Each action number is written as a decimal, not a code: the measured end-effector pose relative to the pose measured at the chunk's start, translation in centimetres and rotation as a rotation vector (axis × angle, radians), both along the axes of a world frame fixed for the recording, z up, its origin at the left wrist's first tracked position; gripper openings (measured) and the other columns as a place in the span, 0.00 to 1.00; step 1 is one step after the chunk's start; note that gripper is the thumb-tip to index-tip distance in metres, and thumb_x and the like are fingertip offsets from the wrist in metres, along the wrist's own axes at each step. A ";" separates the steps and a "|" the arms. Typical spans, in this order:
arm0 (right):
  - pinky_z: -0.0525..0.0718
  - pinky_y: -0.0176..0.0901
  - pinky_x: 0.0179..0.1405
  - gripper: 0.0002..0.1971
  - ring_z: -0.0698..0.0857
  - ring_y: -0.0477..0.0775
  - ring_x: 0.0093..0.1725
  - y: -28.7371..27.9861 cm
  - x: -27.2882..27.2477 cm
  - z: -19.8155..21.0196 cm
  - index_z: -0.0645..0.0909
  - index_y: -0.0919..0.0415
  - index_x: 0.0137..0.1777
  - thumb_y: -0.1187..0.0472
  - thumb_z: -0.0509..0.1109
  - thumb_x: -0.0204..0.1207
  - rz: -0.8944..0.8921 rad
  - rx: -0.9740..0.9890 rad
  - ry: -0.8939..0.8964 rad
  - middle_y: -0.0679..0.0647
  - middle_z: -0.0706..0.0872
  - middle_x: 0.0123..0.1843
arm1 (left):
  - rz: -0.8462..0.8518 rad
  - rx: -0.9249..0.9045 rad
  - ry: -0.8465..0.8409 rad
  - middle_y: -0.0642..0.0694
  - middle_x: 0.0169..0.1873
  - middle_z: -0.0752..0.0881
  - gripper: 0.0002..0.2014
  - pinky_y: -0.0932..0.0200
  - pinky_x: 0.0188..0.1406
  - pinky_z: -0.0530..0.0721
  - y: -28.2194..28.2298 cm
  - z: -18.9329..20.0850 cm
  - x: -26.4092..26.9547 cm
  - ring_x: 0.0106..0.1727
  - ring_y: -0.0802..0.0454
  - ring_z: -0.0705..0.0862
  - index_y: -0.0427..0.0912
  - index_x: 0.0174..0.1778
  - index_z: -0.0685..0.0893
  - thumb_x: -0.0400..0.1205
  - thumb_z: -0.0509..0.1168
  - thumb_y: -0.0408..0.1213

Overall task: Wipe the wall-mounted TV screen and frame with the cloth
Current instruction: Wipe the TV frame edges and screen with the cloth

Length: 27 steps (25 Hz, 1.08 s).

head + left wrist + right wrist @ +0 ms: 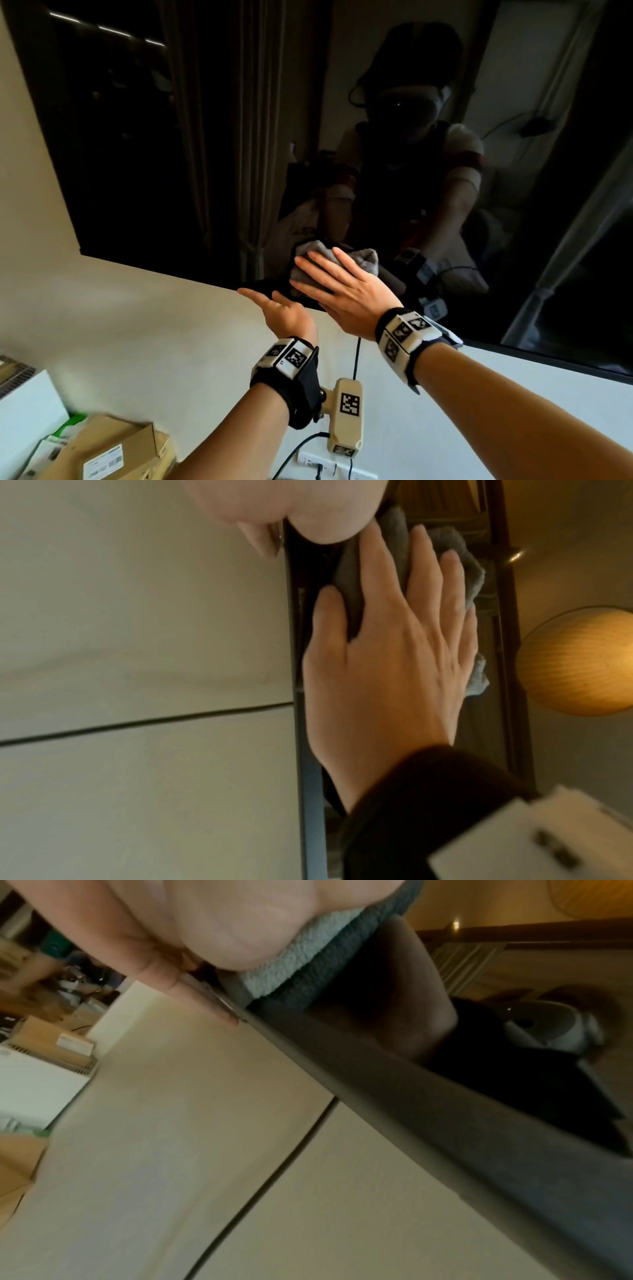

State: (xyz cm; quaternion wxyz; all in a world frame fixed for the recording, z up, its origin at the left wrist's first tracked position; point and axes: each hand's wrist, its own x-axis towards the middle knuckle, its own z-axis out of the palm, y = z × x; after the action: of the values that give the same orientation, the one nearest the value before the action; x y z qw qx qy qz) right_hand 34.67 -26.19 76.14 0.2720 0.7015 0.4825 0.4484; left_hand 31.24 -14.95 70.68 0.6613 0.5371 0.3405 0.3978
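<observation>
The wall-mounted TV (171,154) fills the upper head view, its screen dark and reflecting the room. My right hand (329,277) lies flat with straight fingers on a folded grey cloth (364,258), pressing it against the screen just above the bottom frame (513,347). The left wrist view shows the same right hand (394,647) spread over the cloth (459,550). In the right wrist view the palm (240,920) sits on the cloth (301,961). My left hand (274,305) is open, fingers straight, touching the frame's lower edge just left of the right hand.
A black cable (356,356) hangs from the TV down the white wall to a socket strip (318,462). Cardboard boxes (120,445) and a white unit (24,411) stand at the lower left. A round glowing lamp (582,661) shows beyond the TV.
</observation>
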 end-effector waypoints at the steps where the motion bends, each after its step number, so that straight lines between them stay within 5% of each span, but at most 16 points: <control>1: 0.39 0.59 0.83 0.34 0.48 0.60 0.85 -0.5 0.1 0.2 0.52 0.53 0.85 0.50 0.60 0.81 -0.002 0.001 0.007 0.58 0.52 0.86 | 0.005 0.002 0.008 0.29 0.76 0.74 0.30 0.44 0.68 0.76 -0.6 0.1 0.3 0.71 0.30 0.78 0.51 0.86 0.41 0.90 0.47 0.37; 4: 0.39 0.58 0.83 0.31 0.48 0.60 0.85 -5.2 0.1 0.7 0.52 0.52 0.85 0.50 0.56 0.83 -0.008 0.000 0.049 0.58 0.52 0.86 | 0.004 -0.045 0.019 0.28 0.77 0.72 0.30 0.41 0.71 0.75 -2.9 0.4 0.6 0.72 0.29 0.77 0.49 0.86 0.42 0.89 0.47 0.37; 9: 0.39 0.60 0.83 0.32 0.49 0.60 0.85 -8.0 0.0 1.0 0.51 0.52 0.85 0.49 0.56 0.83 -0.025 -0.004 -0.007 0.58 0.52 0.86 | -0.020 -0.081 0.004 0.27 0.68 0.80 0.30 0.45 0.62 0.77 -9.1 1.4 -0.3 0.64 0.28 0.82 0.50 0.87 0.43 0.90 0.47 0.35; 16: 0.40 0.59 0.83 0.32 0.47 0.61 0.84 -20.8 0.1 0.4 0.50 0.51 0.85 0.50 0.55 0.83 -0.055 0.011 0.002 0.56 0.50 0.86 | -0.058 -0.108 0.017 0.28 0.77 0.72 0.31 0.43 0.68 0.76 -15.9 1.5 0.0 0.70 0.29 0.79 0.53 0.86 0.40 0.90 0.47 0.36; 21: 0.38 0.60 0.83 0.34 0.46 0.61 0.84 -17.5 0.4 0.0 0.49 0.52 0.85 0.48 0.59 0.82 -0.044 0.065 -0.014 0.56 0.50 0.86 | -0.061 -0.073 -0.033 0.27 0.74 0.75 0.31 0.43 0.66 0.79 -18.5 1.4 -0.5 0.68 0.29 0.80 0.53 0.87 0.41 0.90 0.48 0.36; 27: 0.43 0.59 0.83 0.33 0.50 0.59 0.85 -25.9 -0.4 -0.4 0.51 0.49 0.85 0.49 0.59 0.83 -0.140 0.088 -0.028 0.55 0.52 0.86 | -0.152 -0.120 0.003 0.28 0.73 0.76 0.32 0.46 0.61 0.78 -20.8 1.7 -1.3 0.65 0.28 0.81 0.55 0.86 0.39 0.90 0.47 0.33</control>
State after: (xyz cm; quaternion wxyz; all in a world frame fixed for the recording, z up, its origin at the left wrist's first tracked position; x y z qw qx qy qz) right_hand 34.28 -52.04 75.74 0.2784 0.7384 0.4084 0.4588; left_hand 29.92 -35.79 72.39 0.7199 0.5217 0.3229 0.3245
